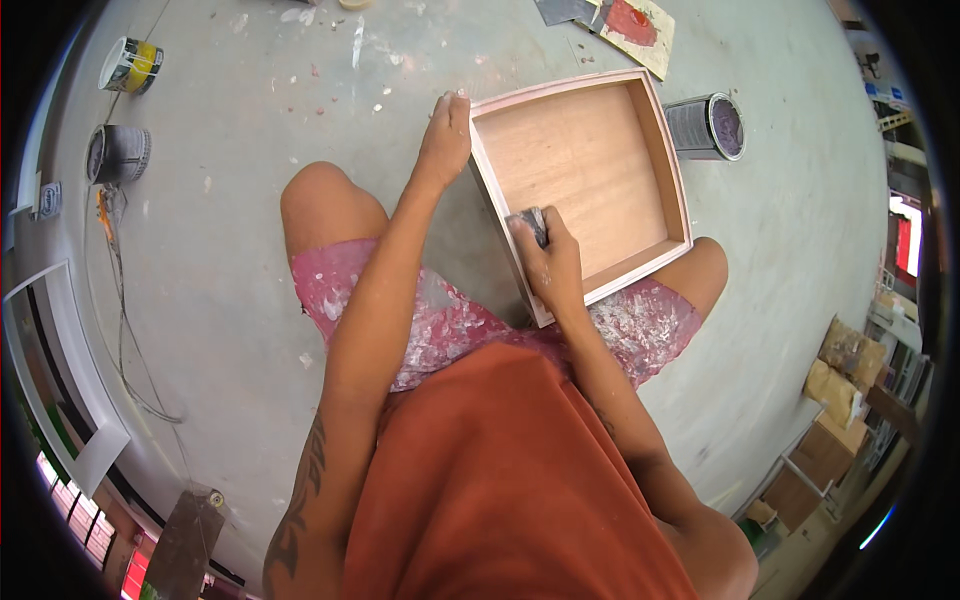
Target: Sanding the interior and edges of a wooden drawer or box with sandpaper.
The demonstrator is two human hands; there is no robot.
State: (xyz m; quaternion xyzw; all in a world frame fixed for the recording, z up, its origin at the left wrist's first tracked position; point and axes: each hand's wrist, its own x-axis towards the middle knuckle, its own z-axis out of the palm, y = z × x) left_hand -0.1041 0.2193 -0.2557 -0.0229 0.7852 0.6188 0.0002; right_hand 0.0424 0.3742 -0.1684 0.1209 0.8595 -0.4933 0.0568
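A shallow wooden tray [580,170] with a bare wood inside and whitish-pink edges leans tilted over my lap. My left hand [446,140] grips it at the far left corner, fingers wrapped over the edge. Lower down on the same left side, my right hand [549,262] is closed on a dark grey folded piece of sandpaper [538,226], dusted with white. The sandpaper is at the left rim; its underside is hidden by my fingers. White dust shows on my right thumb and fingers.
Just right of the tray an open paint can [725,127] lies or leans near its edge. Two more cans, one yellow and black [131,66] and one dark [119,154], are at the far left. A red-stained board [640,30] lies ahead. Cardboard boxes [815,465] stand at the right.
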